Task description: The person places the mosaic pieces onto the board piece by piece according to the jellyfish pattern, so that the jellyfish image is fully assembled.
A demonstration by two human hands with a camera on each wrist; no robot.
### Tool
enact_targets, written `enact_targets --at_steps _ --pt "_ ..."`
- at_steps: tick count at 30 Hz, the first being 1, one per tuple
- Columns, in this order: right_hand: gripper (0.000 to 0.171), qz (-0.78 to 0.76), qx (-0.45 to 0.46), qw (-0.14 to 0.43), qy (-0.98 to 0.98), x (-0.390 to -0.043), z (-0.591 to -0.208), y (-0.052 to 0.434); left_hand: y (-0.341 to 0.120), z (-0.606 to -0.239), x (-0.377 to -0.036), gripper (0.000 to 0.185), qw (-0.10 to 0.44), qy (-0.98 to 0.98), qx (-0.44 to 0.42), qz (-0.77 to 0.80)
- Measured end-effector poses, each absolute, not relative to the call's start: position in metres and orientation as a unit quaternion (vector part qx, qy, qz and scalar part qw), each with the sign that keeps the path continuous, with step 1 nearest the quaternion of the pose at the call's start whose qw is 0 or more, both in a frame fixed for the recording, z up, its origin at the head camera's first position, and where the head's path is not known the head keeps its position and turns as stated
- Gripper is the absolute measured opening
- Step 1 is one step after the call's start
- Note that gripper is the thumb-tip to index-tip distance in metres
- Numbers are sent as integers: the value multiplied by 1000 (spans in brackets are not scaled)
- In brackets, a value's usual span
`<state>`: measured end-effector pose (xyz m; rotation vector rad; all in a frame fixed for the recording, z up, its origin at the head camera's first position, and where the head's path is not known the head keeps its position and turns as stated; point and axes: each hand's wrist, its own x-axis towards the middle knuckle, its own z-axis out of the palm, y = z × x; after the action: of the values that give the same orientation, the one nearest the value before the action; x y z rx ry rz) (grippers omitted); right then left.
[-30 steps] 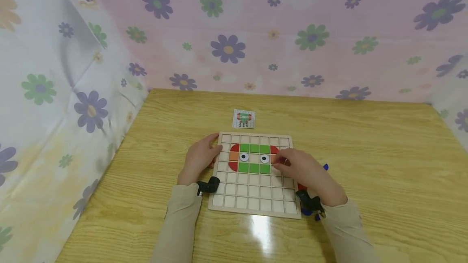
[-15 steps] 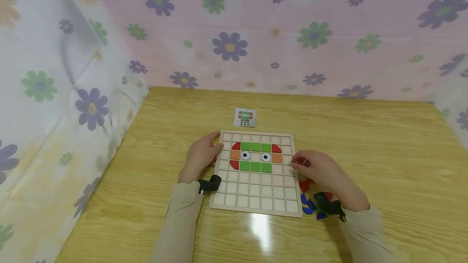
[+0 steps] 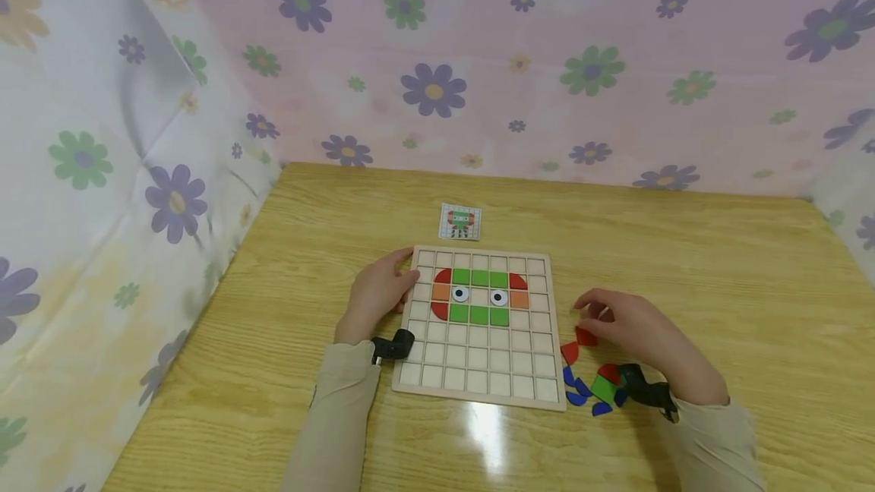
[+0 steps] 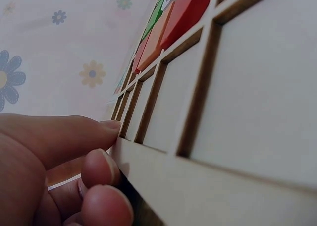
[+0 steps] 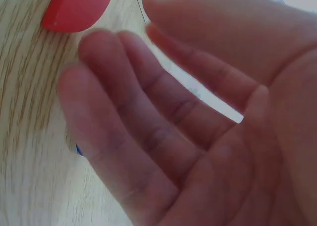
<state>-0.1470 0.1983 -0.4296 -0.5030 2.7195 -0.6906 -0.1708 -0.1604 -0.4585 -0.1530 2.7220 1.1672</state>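
Note:
At the left edge of a wooden grid board [image 3: 478, 401], my left hand [image 3: 372, 291] holds the frame. Its thumb lies over the rim, the other fingers curled along the side, as the left wrist view shows. Set in the board are green squares [image 3: 480, 316], red quarter-rounds [image 3: 443, 276], orange squares [image 3: 519, 300] and two eye pieces [image 3: 499, 298]. My right hand [image 3: 629, 325] hovers right of the board with loosely bent fingers and nothing between them. A red quarter-round [image 3: 570, 353] lies close below its fingertips; another red piece [image 3: 585, 337] is partly hidden under them.
Loose blue pieces [image 3: 576, 399], a green square [image 3: 604, 389] and a red piece [image 3: 609, 373] lie beside the board's lower right edge, partly behind the right wrist camera [image 3: 642, 387]. A small picture card [image 3: 460, 222] with a coloured figure lies beyond the board on the wooden table [image 3: 718, 264].
My right hand has left the orange square at the right of the pattern and moved right, off the board, to the loose pieces. The left hand stays at the board's edge.

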Motion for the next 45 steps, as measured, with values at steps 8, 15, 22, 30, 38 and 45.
enact_targets --at_steps 8,15,22,30,38,45 --pt "25 -248 -182 188 933 -145 -431 198 -160 -460 -170 49 89 914 -52 393" --pt "26 -227 -182 204 935 -146 -431 196 -160 -460 -171 49 87 914 -55 392" --pt "24 -210 -191 200 938 -144 -431 194 -160 -460 -171 48 83 916 -51 389" --pt "25 -213 -191 189 939 -145 -433 188 -160 -460 -171 49 85 917 -52 387" --pt "25 -207 -188 174 944 -147 -436 185 -159 -460 -171 48 82 920 -50 380" --pt "19 -239 -161 183 940 -147 -436 182 -159 -460 -171 48 82 922 -49 376"
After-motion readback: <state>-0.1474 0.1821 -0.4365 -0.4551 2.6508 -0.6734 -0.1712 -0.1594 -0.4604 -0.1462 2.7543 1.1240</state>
